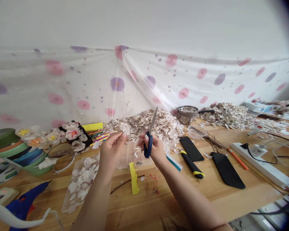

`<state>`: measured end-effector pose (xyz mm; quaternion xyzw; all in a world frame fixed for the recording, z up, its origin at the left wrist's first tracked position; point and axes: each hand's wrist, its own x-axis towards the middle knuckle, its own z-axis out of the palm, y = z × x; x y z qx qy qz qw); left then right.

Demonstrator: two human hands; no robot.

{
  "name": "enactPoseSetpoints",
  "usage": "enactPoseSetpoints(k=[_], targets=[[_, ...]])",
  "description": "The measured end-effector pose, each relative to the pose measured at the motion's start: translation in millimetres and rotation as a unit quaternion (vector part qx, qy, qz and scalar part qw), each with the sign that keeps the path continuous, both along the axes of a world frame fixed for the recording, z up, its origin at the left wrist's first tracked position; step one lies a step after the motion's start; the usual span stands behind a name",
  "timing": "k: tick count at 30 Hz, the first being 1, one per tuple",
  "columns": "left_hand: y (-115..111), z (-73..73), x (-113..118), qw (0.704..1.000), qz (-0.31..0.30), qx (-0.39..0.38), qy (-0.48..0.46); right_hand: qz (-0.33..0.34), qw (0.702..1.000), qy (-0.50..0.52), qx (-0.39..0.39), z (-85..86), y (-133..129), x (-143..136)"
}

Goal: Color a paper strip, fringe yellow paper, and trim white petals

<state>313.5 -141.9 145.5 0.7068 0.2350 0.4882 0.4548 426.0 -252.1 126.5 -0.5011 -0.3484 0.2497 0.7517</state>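
Note:
My right hand is closed round the blue handles of the scissors, whose blades point up and away. To its left, my left hand pinches a thin whitish petal at its fingertips. A small pale scrap shows by the right fingers. Beneath the hands lies a clear divided tray. A strip of fringed yellow paper rests on the wood just in front of it.
Dried petals are heaped behind the hands. A petal-filled tray and blue glue gun lie left. Right are a utility knife, black phones, a power strip and a metal bowl.

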Motion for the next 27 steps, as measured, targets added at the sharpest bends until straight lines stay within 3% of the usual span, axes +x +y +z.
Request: enactPoseSetpoints(k=[5,10,15,27], targets=[[-7.5,6.4,-2.1,0.992,0.061,0.100,-0.054,0.105,0.989,-0.106,0.002,-8.0,-5.6,-12.9],[-11.7,9.4,-2.6,0.956,0.165,0.228,-0.081,0.200,0.967,-0.148,-0.051,-5.2,-10.9,-35.0],[-14.8,9.2,-2.8,0.931,0.204,0.297,-0.061,0.190,0.962,-0.180,-0.081,-4.5,-11.2,-45.8],[-24.9,8.4,1.1,0.917,0.194,0.348,-0.020,0.177,0.971,-0.156,-0.044,-3.9,-10.9,-40.0]])
